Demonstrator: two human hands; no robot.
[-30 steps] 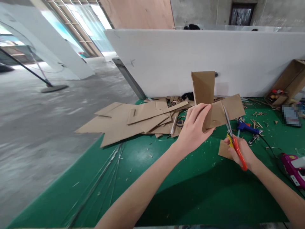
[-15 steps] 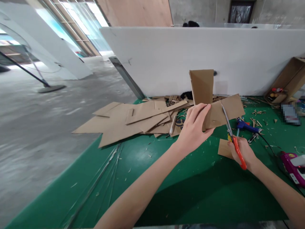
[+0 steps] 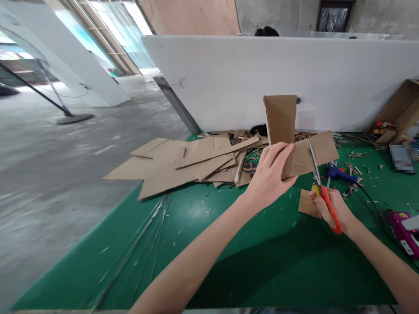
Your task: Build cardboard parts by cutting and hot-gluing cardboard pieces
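My left hand [image 3: 270,170] is closed on a bent piece of cardboard [image 3: 319,150], with one panel standing upright and another reaching out to the right. In my right hand [image 3: 330,207] is a pair of scissors [image 3: 330,207] with orange handles and a yellow part near the pivot. Their blades lie across the right-hand panel, pointing up and away from me. A small square cardboard piece [image 3: 307,205] is just left of my right hand, partly behind its fingers.
Flat cardboard sheets [image 3: 176,170] and scraps lie on the green table [image 3: 183,244], some overhanging its left edge. Right of my hands are a blue glue gun [image 3: 342,173] with a cord, a magenta device [image 3: 404,231] and a cardboard box [image 3: 394,111]. A white partition [image 3: 229,83] stands behind.
The whole view has shifted slightly. Both hands keep their holds, and the scissors stay across the cardboard panel, with little visible change.
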